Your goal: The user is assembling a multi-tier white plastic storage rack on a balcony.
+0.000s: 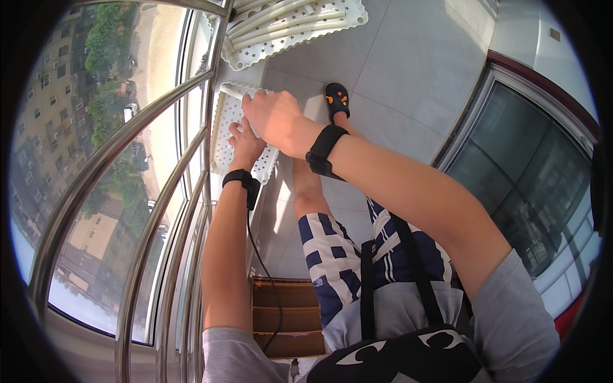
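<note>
Both hands meet over a white tray [221,143] with a star pattern and a scalloped edge, beside the window railing. My right hand [274,121] is closed, back of the hand up. A pale tube-like piece [234,91] shows by its fingertips; whether the hand grips it I cannot tell. Just below and left, my left hand [247,145] has its fingers curled, with the thumb side close under the right hand. What lies between the fingers is hidden. Each wrist wears a black strap.
Steel railing bars [128,118] curve along the left, before a window. A second star-patterned tray [290,46] holds several long white tubes [281,27]. Below are a brown shelf [286,317], a hanging black cable [258,252] and my dark clog [336,101]. A glass door [523,159] stands right.
</note>
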Demonstrator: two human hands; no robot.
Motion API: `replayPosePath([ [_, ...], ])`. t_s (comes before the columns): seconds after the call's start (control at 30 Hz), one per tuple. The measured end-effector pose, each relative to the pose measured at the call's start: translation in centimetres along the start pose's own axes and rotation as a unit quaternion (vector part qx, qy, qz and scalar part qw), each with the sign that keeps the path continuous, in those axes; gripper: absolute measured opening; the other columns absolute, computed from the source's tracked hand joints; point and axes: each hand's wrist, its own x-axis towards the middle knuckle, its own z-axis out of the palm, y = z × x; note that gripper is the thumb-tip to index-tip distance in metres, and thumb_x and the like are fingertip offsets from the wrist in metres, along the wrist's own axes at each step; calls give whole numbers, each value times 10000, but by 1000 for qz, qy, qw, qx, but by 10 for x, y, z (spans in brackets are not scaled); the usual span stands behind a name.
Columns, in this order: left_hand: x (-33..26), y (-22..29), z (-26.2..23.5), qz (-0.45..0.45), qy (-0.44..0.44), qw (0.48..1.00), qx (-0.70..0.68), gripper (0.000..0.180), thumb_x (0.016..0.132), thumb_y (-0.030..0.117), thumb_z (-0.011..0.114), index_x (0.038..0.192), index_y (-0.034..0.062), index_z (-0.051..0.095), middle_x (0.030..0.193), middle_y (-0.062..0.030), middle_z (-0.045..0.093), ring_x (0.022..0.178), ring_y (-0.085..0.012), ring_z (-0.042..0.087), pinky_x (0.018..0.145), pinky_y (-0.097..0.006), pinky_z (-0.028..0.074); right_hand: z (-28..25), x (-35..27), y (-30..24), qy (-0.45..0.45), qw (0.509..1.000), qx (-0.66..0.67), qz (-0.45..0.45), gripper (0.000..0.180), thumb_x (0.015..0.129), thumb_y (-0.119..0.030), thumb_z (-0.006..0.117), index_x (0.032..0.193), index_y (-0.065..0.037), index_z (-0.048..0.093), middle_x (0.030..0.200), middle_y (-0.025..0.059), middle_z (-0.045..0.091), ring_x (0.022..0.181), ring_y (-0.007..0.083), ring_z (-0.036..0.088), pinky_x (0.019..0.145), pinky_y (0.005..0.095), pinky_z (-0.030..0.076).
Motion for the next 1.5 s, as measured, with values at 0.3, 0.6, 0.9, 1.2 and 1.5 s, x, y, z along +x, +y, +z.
replayPosePath([
  [0.3, -14, -17, -15, 52, -7, 997, -51, 507, 834, 297, 618, 1288, 169, 432, 1282, -190, 382, 1122, -428, 371, 922, -487, 380, -3, 38, -60, -77, 984, -158, -18, 224, 620, -74, 744, 843, -93, 732, 773, 14, 666, 699, 209, 651, 374, 349, 447],
  [0.6, -28, -12, 1, 41, 163, 984, -58, 359, 857, 302, 555, 1172, 129, 548, 1151, -122, 512, 1033, -318, 466, 866, -403, 392, -23, 55, -81, -80, 986, -139, 53, 209, 606, -169, 698, 814, -153, 710, 624, -47, 529, 500, 144, 505, 357, 305, 267],
  [0.9, -25, 33, 18, 56, 62, 997, -2, 354, 863, 304, 531, 1143, 93, 585, 1104, -89, 576, 1001, -262, 522, 849, -378, 404, -38, 12, -40, -57, 998, -37, -6, 120, 672, -106, 701, 789, -122, 722, 785, 21, 682, 725, 183, 685, 491, 331, 491],
  [1.2, -44, 57, -2, 15, 86, 995, 46, 445, 849, 302, 555, 1223, 62, 524, 1161, -101, 558, 1042, -274, 530, 882, -426, 416, -23, 2, -41, -75, 993, -91, -1, 208, 665, -134, 730, 872, -139, 729, 819, -34, 663, 744, 161, 661, 363, 319, 409],
  [1.5, -60, 62, -13, 2, 153, 982, 115, 552, 835, 299, 579, 1303, 32, 463, 1219, -113, 540, 1082, -287, 538, 915, -475, 429, -38, 32, -81, -136, 964, -221, -55, 155, 544, -125, 700, 690, -128, 650, 609, -17, 509, 445, 140, 445, 350, 271, 206],
])
